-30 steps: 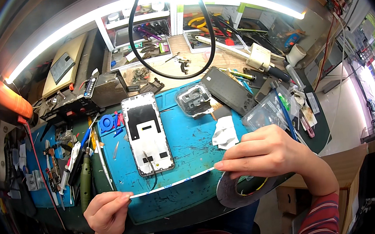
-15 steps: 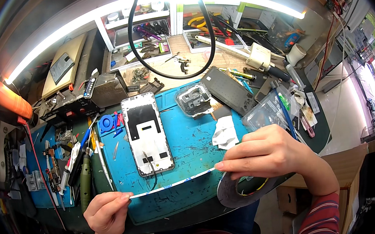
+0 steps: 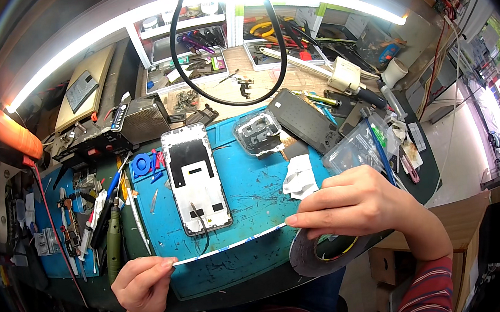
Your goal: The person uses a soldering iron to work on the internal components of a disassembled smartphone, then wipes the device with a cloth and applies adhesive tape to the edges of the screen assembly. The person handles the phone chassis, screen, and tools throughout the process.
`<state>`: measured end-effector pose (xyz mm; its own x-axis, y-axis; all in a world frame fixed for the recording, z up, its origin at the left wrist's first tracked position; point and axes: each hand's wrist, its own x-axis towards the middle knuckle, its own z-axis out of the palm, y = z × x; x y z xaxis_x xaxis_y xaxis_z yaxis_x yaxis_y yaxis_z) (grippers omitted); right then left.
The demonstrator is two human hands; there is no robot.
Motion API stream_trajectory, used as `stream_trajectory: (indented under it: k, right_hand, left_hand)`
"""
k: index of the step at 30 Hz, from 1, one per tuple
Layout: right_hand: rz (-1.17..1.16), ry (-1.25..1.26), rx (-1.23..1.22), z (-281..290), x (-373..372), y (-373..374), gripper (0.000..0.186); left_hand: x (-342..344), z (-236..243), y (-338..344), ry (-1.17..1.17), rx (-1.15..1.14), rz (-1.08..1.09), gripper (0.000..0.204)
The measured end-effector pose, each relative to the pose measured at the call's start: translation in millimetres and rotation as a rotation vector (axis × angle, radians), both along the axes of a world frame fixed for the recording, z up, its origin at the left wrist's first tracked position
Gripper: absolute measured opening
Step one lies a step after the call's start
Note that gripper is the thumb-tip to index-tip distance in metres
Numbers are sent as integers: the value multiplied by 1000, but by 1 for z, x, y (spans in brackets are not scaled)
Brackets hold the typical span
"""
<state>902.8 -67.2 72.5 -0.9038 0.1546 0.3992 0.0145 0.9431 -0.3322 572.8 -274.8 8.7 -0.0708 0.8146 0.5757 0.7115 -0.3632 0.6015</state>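
A narrow white-and-blue strip of adhesive tape [image 3: 230, 245] is stretched between my hands, above the near part of the blue work mat [image 3: 255, 201]. My left hand [image 3: 143, 284] pinches its free end. My right hand [image 3: 352, 203] is closed on the tape's other end, with the dark tape roll [image 3: 324, 255] hanging just beneath the fingers. Behind the strip lies a phone frame [image 3: 196, 180], white and black inside, with a thin dark flex cable [image 3: 201, 225] at its lower end. Just beyond my right hand is a crumpled piece of white paper [image 3: 300, 177].
A clear tray with small parts [image 3: 258, 132] and a dark phone panel [image 3: 304, 120] lie at the mat's far right. Screwdrivers and tweezers [image 3: 115, 231] crowd the left. A black ring on a stand [image 3: 280, 37] hangs over the back. Tool trays [image 3: 287, 48] line the shelf.
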Motion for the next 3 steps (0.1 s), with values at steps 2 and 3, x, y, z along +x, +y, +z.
stream_trajectory:
  k: [2,3]
  right_hand:
    - [-1,-6,6,1,0,0,37]
    - [1,-8,8,1,0,0,38]
  left_hand:
    - [0,0,0,-3,-1,-2,26]
    - [0,0,0,-4,-1,-1,26]
